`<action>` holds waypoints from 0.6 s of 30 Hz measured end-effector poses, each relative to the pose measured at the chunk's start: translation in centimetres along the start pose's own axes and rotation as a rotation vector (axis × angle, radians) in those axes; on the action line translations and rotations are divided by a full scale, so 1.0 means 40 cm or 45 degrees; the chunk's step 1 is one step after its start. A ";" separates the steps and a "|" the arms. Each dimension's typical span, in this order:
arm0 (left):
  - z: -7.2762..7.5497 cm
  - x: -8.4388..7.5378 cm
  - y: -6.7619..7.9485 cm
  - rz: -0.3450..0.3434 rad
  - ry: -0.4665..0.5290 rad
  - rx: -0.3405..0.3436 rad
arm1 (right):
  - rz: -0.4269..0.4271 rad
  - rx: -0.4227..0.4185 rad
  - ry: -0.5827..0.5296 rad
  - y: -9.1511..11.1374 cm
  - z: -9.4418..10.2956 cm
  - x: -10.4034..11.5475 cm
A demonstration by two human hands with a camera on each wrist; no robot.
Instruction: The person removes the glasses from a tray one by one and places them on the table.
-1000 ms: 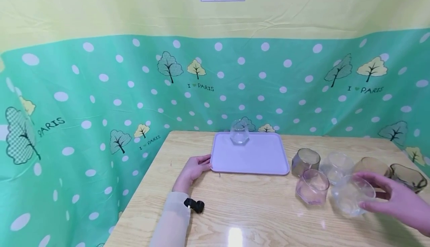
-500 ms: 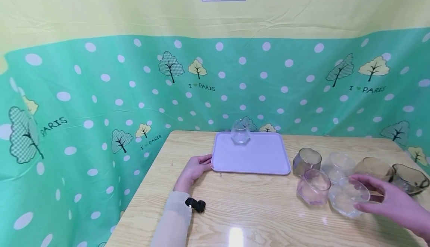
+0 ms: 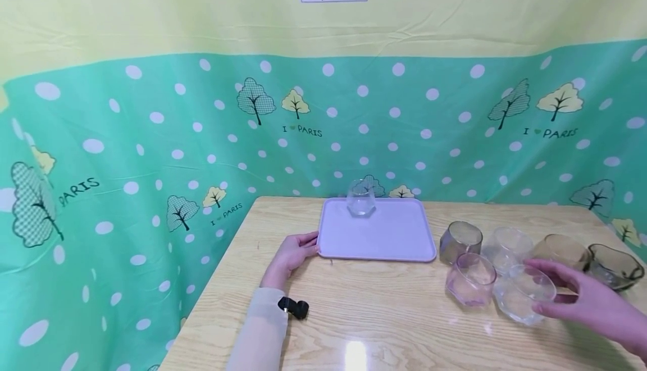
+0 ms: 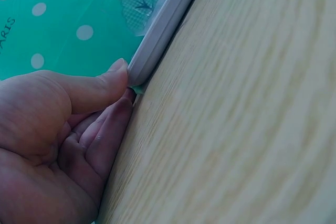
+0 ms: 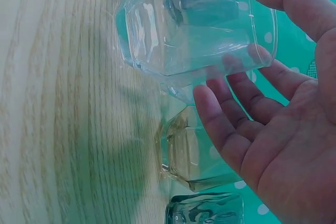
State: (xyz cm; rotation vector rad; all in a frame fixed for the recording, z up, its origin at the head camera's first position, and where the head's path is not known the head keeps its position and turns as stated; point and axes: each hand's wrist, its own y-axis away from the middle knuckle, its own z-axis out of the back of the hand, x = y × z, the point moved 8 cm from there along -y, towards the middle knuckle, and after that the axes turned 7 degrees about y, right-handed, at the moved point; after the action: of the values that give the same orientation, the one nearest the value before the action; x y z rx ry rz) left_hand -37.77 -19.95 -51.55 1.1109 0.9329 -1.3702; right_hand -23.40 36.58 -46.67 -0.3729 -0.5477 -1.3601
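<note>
My left hand (image 3: 290, 256) pinches the near left corner of a lilac tray (image 3: 376, 242); in the left wrist view the thumb lies on the edge of the tray (image 4: 157, 38) and the fingers curl below. On the tray's back part stands a clear faceted glass (image 3: 361, 202). With thumb and fingers on either side, my right hand (image 3: 588, 301) holds another clear glass (image 3: 520, 301), right beside a pink-tinted glass (image 3: 470, 287). The right wrist view shows fingertips on the wall of this clear glass (image 5: 184, 30) near its rim.
Behind the held glass stand a smoky glass (image 3: 460, 244), a clear glass (image 3: 505, 250), an amber glass (image 3: 561, 250) and a dark wavy glass (image 3: 614, 270). A green and yellow printed curtain (image 3: 364, 107) hangs behind the wooden table (image 3: 384, 315).
Held by my right hand, the clear glass has shifted a little left, closer to the pink glass, and then stayed there. The left hand and tray have not moved.
</note>
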 end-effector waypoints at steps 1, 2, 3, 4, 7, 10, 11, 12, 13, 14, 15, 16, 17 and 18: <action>0.000 0.001 0.000 0.005 0.006 -0.001 | -0.001 -0.001 -0.010 0.001 -0.002 -0.003; -0.001 0.002 -0.001 0.007 0.008 -0.002 | 0.007 -0.005 -0.025 0.002 -0.003 -0.005; -0.001 0.003 -0.001 0.009 0.010 -0.003 | 0.019 -0.014 -0.037 0.003 -0.004 -0.006; -0.001 0.002 -0.001 0.006 0.013 -0.002 | 0.034 -0.023 -0.048 0.005 -0.003 -0.004; -0.001 0.001 -0.002 0.004 0.018 -0.002 | 0.049 -0.081 -0.052 0.009 0.007 0.006; -0.001 -0.001 -0.002 -0.007 0.015 -0.001 | 0.020 -0.171 -0.055 0.010 0.030 0.021; 0.000 -0.002 -0.002 -0.011 0.012 -0.001 | 0.009 -0.207 -0.063 0.011 0.038 0.025; 0.000 -0.001 -0.003 -0.012 0.012 0.000 | -0.005 -0.240 -0.071 0.012 0.046 0.030; 0.000 -0.002 -0.003 -0.018 0.011 0.001 | -0.011 -0.274 -0.086 0.014 0.053 0.035; 0.000 -0.001 -0.003 -0.019 0.013 0.002 | -0.007 -0.313 -0.102 0.017 0.060 0.040; 0.000 -0.001 -0.003 -0.020 0.014 0.005 | -0.001 -0.343 -0.115 0.019 0.066 0.045; 0.000 0.000 -0.004 -0.020 0.013 0.005 | 0.002 -0.365 -0.126 0.022 0.069 0.048; 0.000 0.001 -0.004 -0.019 0.013 0.006 | 0.010 -0.380 -0.131 0.023 0.072 0.053; 0.000 0.001 -0.004 -0.021 0.014 0.006 | 0.016 -0.385 -0.135 0.022 0.075 0.059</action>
State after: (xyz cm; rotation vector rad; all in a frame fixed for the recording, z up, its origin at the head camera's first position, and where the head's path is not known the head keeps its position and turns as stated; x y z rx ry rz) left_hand -37.93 -19.96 -51.58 1.1180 0.9488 -1.3815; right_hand -22.72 36.48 -42.80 -0.6966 -0.4253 -1.4191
